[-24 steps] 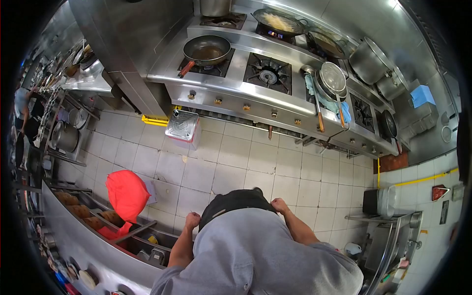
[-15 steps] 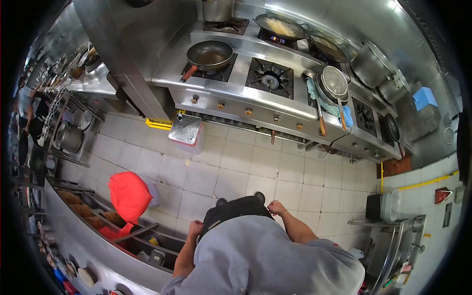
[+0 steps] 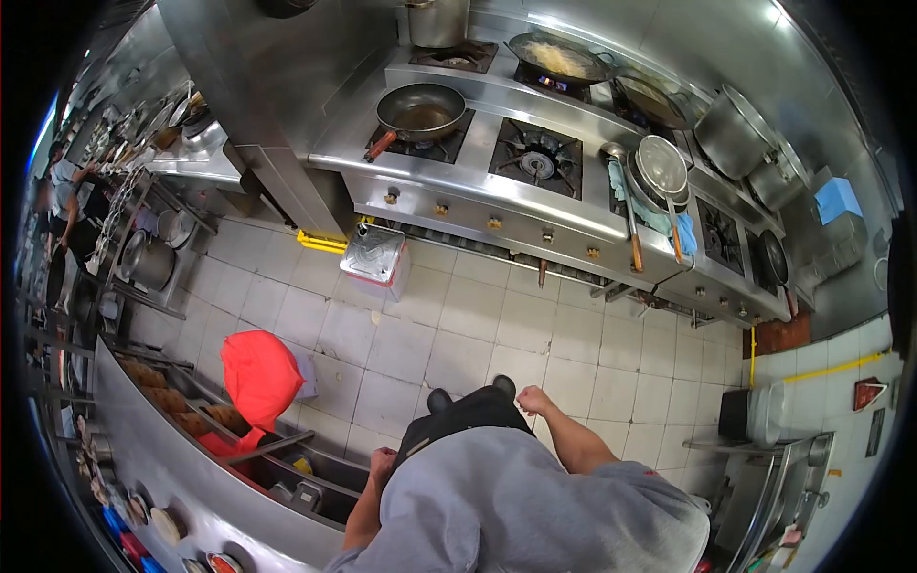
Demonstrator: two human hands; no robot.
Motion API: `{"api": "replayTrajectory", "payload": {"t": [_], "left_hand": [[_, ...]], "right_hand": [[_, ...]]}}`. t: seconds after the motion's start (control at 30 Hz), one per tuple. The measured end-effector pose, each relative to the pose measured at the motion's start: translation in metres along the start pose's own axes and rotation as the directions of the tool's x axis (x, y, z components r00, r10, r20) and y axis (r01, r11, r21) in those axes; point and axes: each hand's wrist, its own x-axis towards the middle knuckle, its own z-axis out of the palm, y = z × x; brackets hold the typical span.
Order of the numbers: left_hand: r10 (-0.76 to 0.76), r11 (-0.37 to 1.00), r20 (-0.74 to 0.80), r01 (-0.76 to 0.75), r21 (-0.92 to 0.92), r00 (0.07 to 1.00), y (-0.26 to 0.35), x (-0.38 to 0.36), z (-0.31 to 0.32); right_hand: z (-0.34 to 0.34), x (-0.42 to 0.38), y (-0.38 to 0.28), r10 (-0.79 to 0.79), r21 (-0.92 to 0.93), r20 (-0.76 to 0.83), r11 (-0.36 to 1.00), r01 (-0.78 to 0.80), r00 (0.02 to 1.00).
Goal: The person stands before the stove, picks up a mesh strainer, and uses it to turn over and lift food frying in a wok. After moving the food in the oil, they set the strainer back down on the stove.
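My left hand (image 3: 383,462) hangs beside my left hip with its fingers curled in, close to the steel counter with open compartments (image 3: 315,436). My right hand (image 3: 534,400) is held just off my right thigh, loosely closed, and nothing shows in it. In front of me, across the floor, a frying pan (image 3: 421,110) with a red-brown handle sits on a burner of the steel stove (image 3: 458,201). A wok (image 3: 562,59) with pale food in bubbling oil stands on a lit rear burner.
A red plastic bag (image 3: 260,378) hangs over the counter's compartments at left. A square tin (image 3: 374,252) stands on the tiled floor by the stove. Strainers (image 3: 661,164), a ladle (image 3: 634,215) and stockpots (image 3: 734,132) rest at the stove's right. A person (image 3: 67,186) stands far left.
The view has shifted slightly, so the stove and counter appear a little farther right. My shoes show more below my body. Both hands stay near my hips.
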Motion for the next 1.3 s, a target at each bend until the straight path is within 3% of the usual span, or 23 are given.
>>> {"api": "replayTrajectory", "payload": {"t": [0.27, 0.6, 1.3], "left_hand": [[0.024, 0.987, 0.027, -0.028, 0.160, 0.999, 0.010, 0.034, 0.006], [-0.059, 0.997, 0.071, 0.055, 0.051, 0.996, 0.028, 0.042, -0.009], [-0.084, 0.995, 0.080, 0.088, -0.039, 0.993, 0.011, 0.039, -0.002]], "right_hand": [[0.006, -0.011, 0.032, 0.067, 0.065, 0.004, 0.996, -0.067, 0.998], [0.012, -0.024, 0.052, 0.095, 0.167, -0.032, 0.982, -0.089, 0.995], [-0.018, -0.016, 0.026, 0.051, 0.065, -0.065, 0.997, -0.047, 0.997]]}}
